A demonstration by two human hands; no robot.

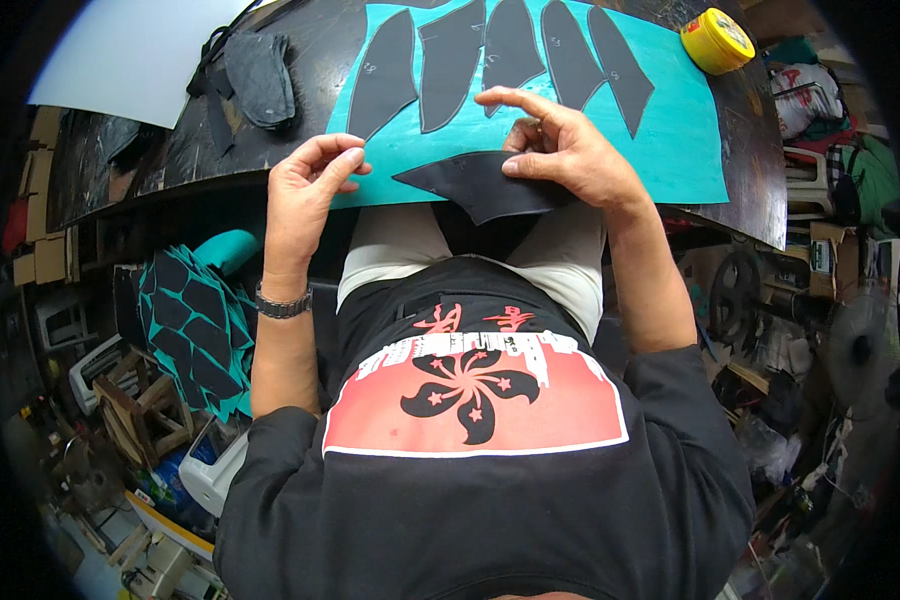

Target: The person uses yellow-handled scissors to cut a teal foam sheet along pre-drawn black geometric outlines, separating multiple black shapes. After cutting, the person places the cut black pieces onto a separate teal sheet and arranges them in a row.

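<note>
My right hand [570, 155] pinches a black, curved leather-like panel [475, 182] between thumb and fingers, with the index finger stretched out to the left. The panel hangs over the near edge of the teal sheet [685, 165], its pointed end toward my left hand [315, 185]. That left hand is closed, thumb against the fingertips, above the sheet's left edge and apart from the panel; whatever it may hold is too small to make out. Beyond my hands, several dark cut panels [382, 75] with pale marks lie spread in a row on the sheet.
A yellow tub [717, 41] stands at the sheet's far right corner on the dark table [760, 190]. Folded dark material [259, 78] and a white sheet [120, 60] lie at the left. Below the table's left side are stacked teal sheets with dark panels [195, 325].
</note>
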